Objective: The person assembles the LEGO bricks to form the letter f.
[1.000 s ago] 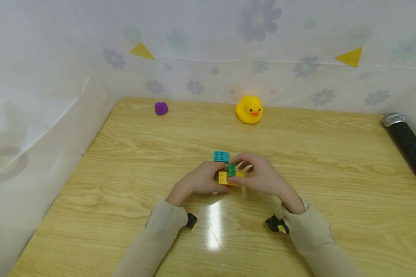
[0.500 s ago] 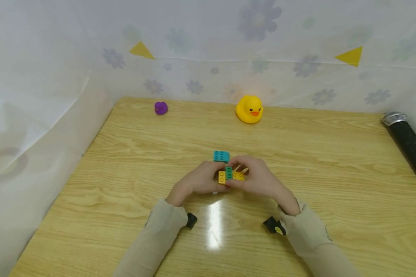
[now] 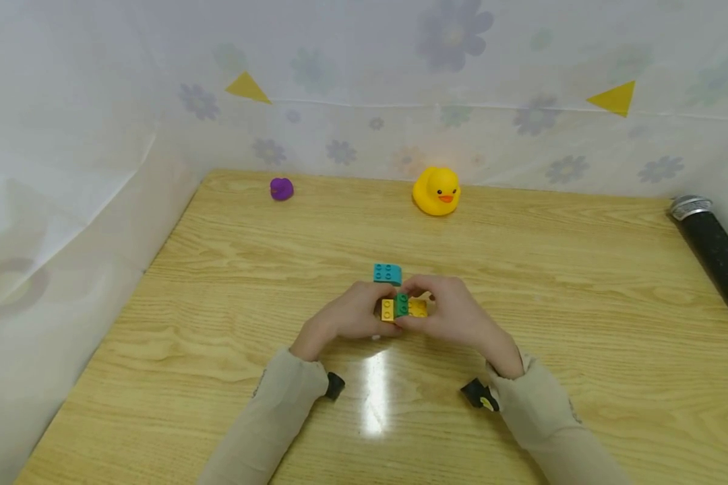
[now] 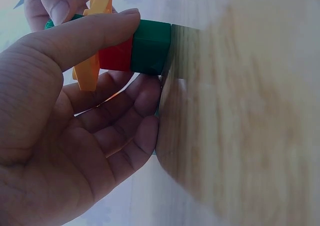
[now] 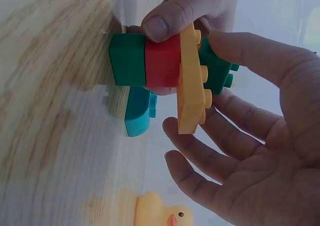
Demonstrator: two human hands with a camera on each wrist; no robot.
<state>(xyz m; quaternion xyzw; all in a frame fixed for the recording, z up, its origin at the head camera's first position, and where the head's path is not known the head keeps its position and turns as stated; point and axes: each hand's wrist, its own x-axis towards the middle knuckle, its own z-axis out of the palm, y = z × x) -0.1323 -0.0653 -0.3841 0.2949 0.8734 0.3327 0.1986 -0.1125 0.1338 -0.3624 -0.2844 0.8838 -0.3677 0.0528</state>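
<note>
The top green brick (image 3: 402,305) has shifted into line across the yellow plate (image 3: 418,309), so joining looks close; whether it's seated, I can't tell. My right grip (image 3: 458,308) pinches that brick, my left grip (image 3: 359,313) clamps the red brick (image 5: 163,63) below, everything standing on the desk (image 3: 218,269).

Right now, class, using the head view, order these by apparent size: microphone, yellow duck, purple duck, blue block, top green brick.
1. Microphone
2. Yellow duck
3. Blue block and purple duck: too alike to rank; the block is nearer the camera
4. Top green brick, as visible; the right hand may hide part
</note>
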